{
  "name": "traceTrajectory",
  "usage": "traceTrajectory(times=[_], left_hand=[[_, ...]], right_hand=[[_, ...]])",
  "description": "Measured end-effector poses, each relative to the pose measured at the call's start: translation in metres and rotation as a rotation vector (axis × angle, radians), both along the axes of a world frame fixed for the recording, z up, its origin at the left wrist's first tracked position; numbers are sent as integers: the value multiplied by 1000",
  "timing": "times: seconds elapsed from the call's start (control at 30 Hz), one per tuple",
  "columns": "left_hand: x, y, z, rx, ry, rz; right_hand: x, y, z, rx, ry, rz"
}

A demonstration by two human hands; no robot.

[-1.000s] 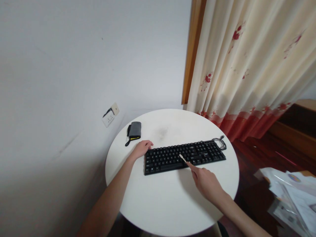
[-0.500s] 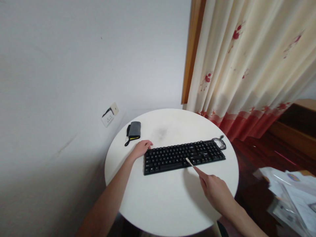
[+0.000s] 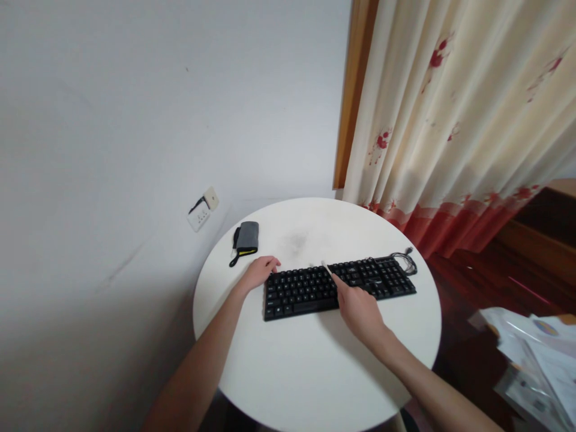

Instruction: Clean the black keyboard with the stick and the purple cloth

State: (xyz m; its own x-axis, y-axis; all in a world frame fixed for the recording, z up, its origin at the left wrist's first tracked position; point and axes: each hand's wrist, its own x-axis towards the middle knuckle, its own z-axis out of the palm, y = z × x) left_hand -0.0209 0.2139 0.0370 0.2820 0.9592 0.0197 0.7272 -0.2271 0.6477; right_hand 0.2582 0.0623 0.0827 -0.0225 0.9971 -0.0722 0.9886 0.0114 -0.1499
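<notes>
A black keyboard (image 3: pixel 306 294) lies on the round white table (image 3: pixel 288 372). At its far left corner rests my left hand (image 3: pixel 260 272), fingers curled against the keyboard's edge. My right hand (image 3: pixel 360 309) is closed around a slim white brush-like stick (image 3: pixel 326 267), index finger stretched along it. The stick's tip reaches the far edge of the keyboard, over the top row of keys. My right hand and wrist hide some keys right of the middle. The far end of the stick is hidden in the hand.
A grey folded cloth pouch (image 3: pixel 247 236) with a black loop lies at the table's back left. A coiled cable (image 3: pixel 405 262) sits by the keyboard's right end. A wall socket (image 3: pixel 198 216), a curtain (image 3: pixel 405 150) and papers in plastic (image 3: pixel 531 348) surround the table.
My right hand has moved forward and left, carrying the stick's tip from the lower keys to the far edge. My left hand stays at the keyboard's corner.
</notes>
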Motion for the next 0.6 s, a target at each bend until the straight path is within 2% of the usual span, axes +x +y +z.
traceTrajectory(times=[0.2, 0.37, 0.6], left_hand=[[-1, 1, -2, -4, -8, 1], [-1, 1, -1, -4, -8, 6], [0, 1, 0, 7, 10, 2]], right_hand=[[-19, 24, 2, -27, 0, -21], [-15, 13, -7, -33, -23, -29], [11, -4, -11, -29, -74, 44]])
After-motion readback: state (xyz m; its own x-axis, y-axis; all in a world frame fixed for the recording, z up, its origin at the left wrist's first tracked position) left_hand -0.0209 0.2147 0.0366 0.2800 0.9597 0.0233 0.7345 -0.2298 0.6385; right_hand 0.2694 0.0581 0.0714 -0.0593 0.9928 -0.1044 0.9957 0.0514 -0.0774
